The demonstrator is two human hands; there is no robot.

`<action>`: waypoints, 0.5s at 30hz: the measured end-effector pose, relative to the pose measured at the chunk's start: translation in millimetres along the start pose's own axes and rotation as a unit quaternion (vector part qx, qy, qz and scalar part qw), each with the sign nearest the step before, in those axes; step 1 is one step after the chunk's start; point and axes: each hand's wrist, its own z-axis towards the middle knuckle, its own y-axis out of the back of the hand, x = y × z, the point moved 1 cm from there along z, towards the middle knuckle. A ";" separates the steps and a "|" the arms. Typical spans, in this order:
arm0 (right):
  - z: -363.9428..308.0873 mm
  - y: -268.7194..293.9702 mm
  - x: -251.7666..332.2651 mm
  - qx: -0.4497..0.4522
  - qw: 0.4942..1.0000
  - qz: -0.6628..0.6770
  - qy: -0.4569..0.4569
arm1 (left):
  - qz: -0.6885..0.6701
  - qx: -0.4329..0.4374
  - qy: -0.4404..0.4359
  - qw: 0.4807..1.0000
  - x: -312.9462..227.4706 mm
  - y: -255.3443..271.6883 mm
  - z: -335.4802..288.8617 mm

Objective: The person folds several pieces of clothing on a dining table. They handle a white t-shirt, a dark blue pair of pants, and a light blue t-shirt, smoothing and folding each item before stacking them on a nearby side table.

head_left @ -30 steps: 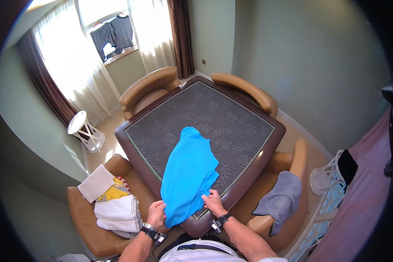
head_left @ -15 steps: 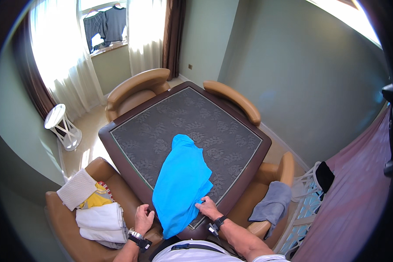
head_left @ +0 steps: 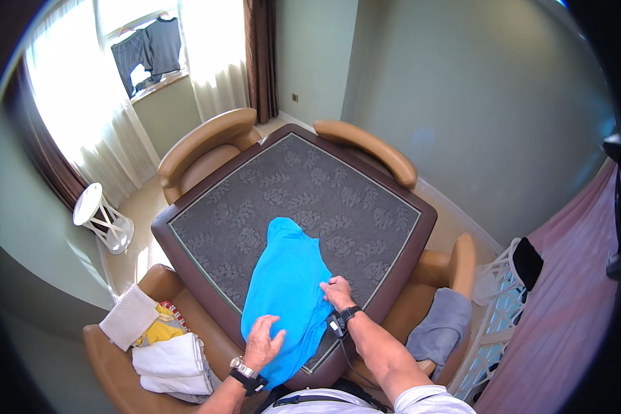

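A bright blue garment lies lengthwise on the near part of the dark, leaf-patterned tabletop, its lower end hanging over the near corner towards me. My right hand is closed at the garment's right edge, thumb and fingers pinching the cloth. My left hand is over its lower left part, fingers spread and holding nothing. Whether the left palm presses on the cloth I cannot tell.
Brown leather chairs surround the table. The near left chair bears folded white and yellow cloths; a grey cloth drapes over the near right chair. A white stool stands by the curtains, a white rack at the right.
My left hand has come from beside the table onto the garment. My right hand has moved farther up its right edge, and the corner jutting out there now lies drawn in.
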 end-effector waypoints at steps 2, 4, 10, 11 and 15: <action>-4.0 -14.3 10.9 0.059 0.997 0.049 0.012 | 0.007 -0.004 -0.003 1.000 -4.2 -8.2 4.7; -22.7 -32.4 28.8 0.125 0.982 0.123 0.071 | 0.043 -0.023 0.011 0.999 -7.0 -14.9 8.8; -116.9 -63.8 88.1 0.344 0.910 0.120 0.199 | -0.030 -0.089 0.104 0.990 -9.2 -27.0 22.5; -122.4 -61.9 93.7 0.339 0.908 0.080 0.232 | -0.058 -0.094 0.093 0.990 -8.4 -24.7 24.3; -119.3 -55.6 98.5 0.389 0.866 0.107 0.296 | -0.138 -0.104 0.155 0.973 -6.2 -4.8 18.8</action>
